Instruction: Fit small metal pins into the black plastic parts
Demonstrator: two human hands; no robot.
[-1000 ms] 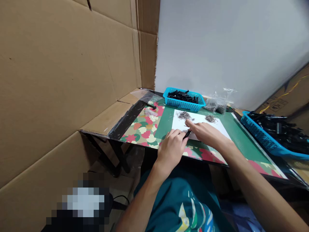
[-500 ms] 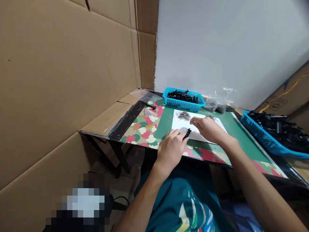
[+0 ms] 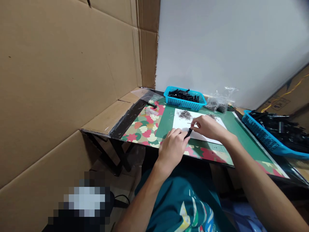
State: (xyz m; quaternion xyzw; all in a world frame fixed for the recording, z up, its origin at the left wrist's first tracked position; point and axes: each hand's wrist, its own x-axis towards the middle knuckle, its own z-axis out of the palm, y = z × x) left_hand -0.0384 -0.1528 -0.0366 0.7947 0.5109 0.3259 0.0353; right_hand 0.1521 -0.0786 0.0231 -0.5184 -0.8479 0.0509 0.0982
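Note:
My left hand [image 3: 173, 145] is closed around a small black part [image 3: 189, 132], whose far end sticks out past the fingers over the white sheet [image 3: 177, 129]. Just beyond that end, my right hand [image 3: 205, 127] pinches a thin, pin-like piece [image 3: 189, 123] that points left. Its fingertips are very close to the black part; whether they touch it I cannot tell. A heap of tiny metal pieces [image 3: 184, 114] lies on the sheet's far side, and a second small heap [image 3: 212, 117] is partly hidden behind my right hand.
A blue basket [image 3: 184, 104] of black parts stands at the back, with clear plastic bags [image 3: 218, 103] beside it. A larger blue basket [image 3: 260, 135] of black parts is at right. One black piece [image 3: 152, 105] lies at left. Cardboard [image 3: 72, 64] walls the left side.
My right hand has come slightly nearer the black part's end, and a thin piece now shows in its fingertips. My left hand keeps its hold on the black part.

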